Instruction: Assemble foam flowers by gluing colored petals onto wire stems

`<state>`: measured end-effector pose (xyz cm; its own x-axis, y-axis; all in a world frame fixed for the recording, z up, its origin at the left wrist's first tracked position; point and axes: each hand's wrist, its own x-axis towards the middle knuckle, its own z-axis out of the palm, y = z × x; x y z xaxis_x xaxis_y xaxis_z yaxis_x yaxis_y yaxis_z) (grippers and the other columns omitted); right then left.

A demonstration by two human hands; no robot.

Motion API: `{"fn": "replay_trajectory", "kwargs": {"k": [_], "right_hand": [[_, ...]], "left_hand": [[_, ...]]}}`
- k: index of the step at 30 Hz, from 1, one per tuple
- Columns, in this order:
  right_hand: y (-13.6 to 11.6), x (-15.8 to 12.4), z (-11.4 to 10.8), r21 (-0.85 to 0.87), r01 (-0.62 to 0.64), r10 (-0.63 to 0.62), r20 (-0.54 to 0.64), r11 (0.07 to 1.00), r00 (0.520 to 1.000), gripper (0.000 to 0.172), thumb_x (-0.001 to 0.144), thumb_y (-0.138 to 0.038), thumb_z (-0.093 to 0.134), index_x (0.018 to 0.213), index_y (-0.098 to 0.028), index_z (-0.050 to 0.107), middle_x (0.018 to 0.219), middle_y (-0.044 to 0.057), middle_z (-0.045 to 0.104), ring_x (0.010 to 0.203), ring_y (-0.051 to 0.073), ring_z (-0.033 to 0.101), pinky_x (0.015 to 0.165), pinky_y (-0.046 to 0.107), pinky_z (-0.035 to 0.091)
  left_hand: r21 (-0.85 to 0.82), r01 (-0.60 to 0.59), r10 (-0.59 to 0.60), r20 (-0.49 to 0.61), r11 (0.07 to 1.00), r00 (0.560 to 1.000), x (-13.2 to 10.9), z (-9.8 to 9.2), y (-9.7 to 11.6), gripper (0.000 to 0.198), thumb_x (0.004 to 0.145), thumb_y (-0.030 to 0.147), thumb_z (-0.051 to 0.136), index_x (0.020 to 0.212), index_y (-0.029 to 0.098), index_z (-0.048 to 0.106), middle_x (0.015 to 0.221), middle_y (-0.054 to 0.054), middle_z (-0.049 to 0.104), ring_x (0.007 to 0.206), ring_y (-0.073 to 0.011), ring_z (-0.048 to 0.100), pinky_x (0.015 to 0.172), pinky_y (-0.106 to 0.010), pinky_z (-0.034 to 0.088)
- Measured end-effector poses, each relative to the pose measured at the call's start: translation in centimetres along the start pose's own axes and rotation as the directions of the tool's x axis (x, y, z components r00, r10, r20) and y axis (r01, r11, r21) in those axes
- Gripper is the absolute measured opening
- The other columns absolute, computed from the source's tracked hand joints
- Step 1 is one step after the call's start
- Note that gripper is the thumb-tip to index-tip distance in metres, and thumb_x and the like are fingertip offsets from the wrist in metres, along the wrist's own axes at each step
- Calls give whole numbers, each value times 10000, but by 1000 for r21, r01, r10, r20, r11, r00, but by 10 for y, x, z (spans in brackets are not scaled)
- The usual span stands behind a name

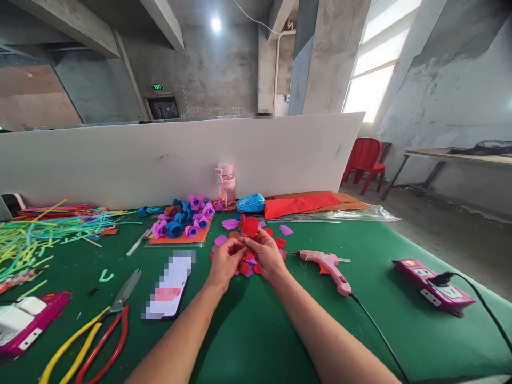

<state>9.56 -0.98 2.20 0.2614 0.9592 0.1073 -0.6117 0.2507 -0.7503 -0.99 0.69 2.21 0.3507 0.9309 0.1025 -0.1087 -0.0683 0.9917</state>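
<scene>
A red petal-shaped piece [250, 226] stands upright above my fingertips, curved like part of a paper flower. My right hand [268, 255] pinches it from below, thumb against the fingers. Close beside it, my left hand [226, 262] is closed in a pinch that meets the right fingertips; what lies between its fingers is too small to make out. Loose red and purple petals, such as a purple petal [286, 230], lie around and under both hands. To the right, a pink glue gun [326, 262] rests on its side, nozzle toward the petals.
Finished purple and blue flowers [192, 218] sit behind on an orange sheet. Left are a phone [170, 288], red-handled scissors [127, 290], a yellow-handled tool [76, 341] and colourful strips [44, 234]. A pink bottle [226, 184], red sheet [302, 204] and power strip [434, 288] share the green table.
</scene>
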Motion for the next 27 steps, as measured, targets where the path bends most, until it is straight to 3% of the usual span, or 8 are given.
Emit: {"fn": "replay_trajectory", "kwargs": {"k": [4,8,13,19,27], "right_hand": [[-6,-1,-1,44,-9,9,6,999,1000,318,539,-186,793,802,-193,614,745,-23,686,692,96,632,675,198,496],[-8,-4,0,69,-111,105,83,991,991,310,563,-158,798,801,-194,603,781,-14,692,723,98,653,764,228,518],[-5,-8,2,61,-166,152,182,984,971,314,602,-144,787,853,-207,609,812,-19,700,720,86,660,759,230,533],[-2,-5,-3,56,-191,176,207,980,962,373,599,-143,791,910,-194,591,745,-27,680,680,97,664,686,223,540],[-2,-6,-3,61,-242,228,177,968,957,392,568,-110,803,868,-192,564,673,-41,665,658,103,668,704,235,543]], "left_hand": [[-75,30,-32,-35,997,999,1,-5,4,303,649,419,708,721,151,584,557,43,545,386,-53,421,381,-187,319],[-243,73,-106,-128,967,986,6,-15,6,283,603,365,743,724,143,617,635,22,595,468,-52,478,443,-174,354],[-359,116,-139,-38,926,990,8,-19,6,243,547,278,784,704,142,657,656,3,626,566,-68,532,520,-174,386],[-381,108,-108,20,918,994,6,-18,8,260,567,285,792,765,145,698,744,-35,685,628,-91,569,586,-203,427],[-414,96,-73,71,905,995,11,-21,3,292,618,271,772,875,141,720,790,-67,705,677,-113,602,622,-214,450]]}}
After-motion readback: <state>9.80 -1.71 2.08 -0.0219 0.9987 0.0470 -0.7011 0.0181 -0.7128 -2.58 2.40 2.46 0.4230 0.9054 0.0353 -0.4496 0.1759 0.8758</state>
